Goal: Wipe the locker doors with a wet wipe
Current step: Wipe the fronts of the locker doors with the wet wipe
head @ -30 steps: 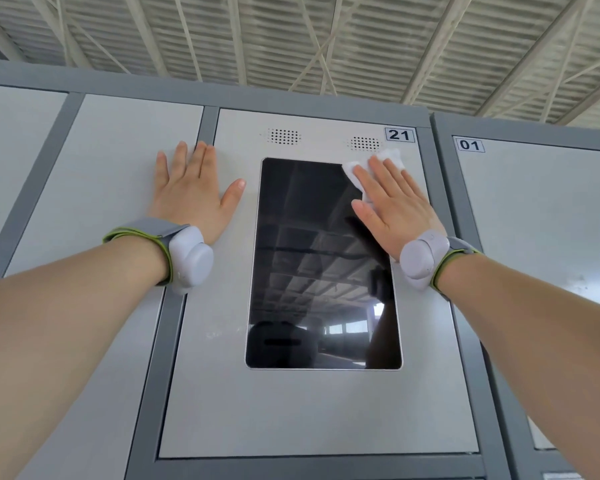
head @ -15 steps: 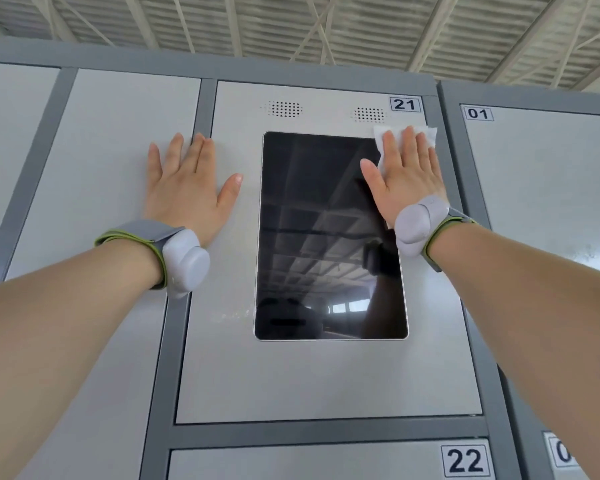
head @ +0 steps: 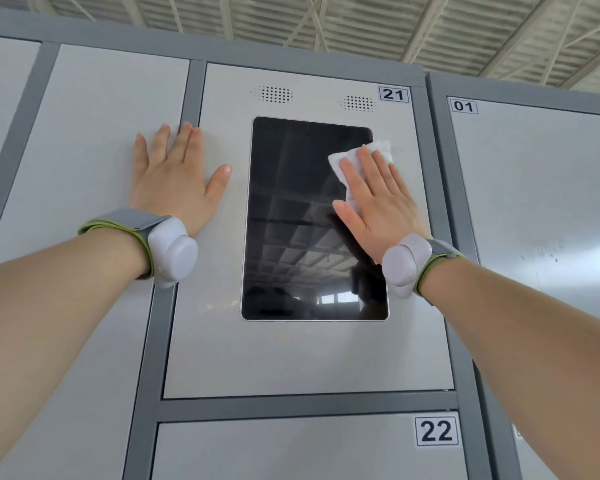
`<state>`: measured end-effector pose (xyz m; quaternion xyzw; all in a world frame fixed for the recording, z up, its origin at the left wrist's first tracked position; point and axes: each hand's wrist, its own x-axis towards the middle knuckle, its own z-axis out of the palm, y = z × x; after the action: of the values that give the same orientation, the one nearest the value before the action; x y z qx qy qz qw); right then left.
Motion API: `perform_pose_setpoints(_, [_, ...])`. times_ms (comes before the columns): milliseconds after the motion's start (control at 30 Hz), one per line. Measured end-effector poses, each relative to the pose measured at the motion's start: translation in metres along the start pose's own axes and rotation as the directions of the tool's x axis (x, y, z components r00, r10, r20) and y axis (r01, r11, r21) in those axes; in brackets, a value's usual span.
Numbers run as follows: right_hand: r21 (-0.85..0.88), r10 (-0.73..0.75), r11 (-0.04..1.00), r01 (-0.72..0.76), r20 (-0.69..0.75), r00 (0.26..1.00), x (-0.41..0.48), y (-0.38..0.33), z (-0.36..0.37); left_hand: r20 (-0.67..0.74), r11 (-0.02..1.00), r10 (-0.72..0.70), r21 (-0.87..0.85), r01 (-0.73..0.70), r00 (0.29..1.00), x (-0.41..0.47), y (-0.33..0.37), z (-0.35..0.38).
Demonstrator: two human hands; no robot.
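Locker door 21 (head: 302, 355) is a pale grey panel with a black screen (head: 291, 220) set in its middle. My right hand (head: 378, 202) lies flat with straight fingers, pressing a white wet wipe (head: 381, 148) against the screen's upper right edge; most of the wipe is hidden under the palm. My left hand (head: 174, 181) rests flat and spread across the grey frame strip between door 21 and the neighbouring door to its left (head: 84, 168). Both wrists carry grey sensor bands.
Door 22 (head: 291, 452) sits below door 21, door 01 (head: 541, 202) to the right in a separate cabinet. Dark grey frame bars (head: 305, 405) divide the doors. Two speaker grilles (head: 274, 94) sit above the screen. A corrugated roof with beams is overhead.
My right hand slid the wipe right to the door's upper right corner, then down and left onto the screen's right edge. The left hand stayed planted. The view tilted downward, revealing door 22.
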<state>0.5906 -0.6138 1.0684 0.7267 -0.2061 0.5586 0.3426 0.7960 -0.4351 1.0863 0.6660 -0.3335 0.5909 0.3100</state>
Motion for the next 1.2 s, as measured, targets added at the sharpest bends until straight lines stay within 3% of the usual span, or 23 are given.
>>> perform_pose_setpoints(133, [0.004,0.026,1.000,-0.026,0.000,1.000,-0.021,0.005,0.001,-0.019,0.999,0.012,-0.031,-0.012,1.000,-0.016,0.000,0.002])
perform_pose_setpoints(400, [0.020,0.306,0.952,-0.306,-0.018,0.952,-0.011,-0.004,0.005,-0.014,0.999,0.035,-0.025,-0.036,0.999,-0.031,-0.013,0.001])
perform_pose_setpoints(500, [-0.020,0.331,0.943,-0.331,-0.021,0.944,0.000,-0.008,0.002,-0.016,0.999,0.045,-0.027,-0.045,0.999,-0.031,-0.012,0.000])
perform_pose_setpoints(633, [-0.071,0.250,0.965,-0.251,-0.016,0.968,0.002,-0.017,0.001,-0.008,0.998,0.053,-0.033,-0.053,0.999,-0.032,-0.012,0.003])
perform_pose_setpoints(1200, [0.012,-0.019,1.000,0.019,-0.014,1.000,-0.031,-0.024,0.001,-0.025,0.999,0.045,0.021,-0.045,0.999,-0.034,-0.011,0.004])
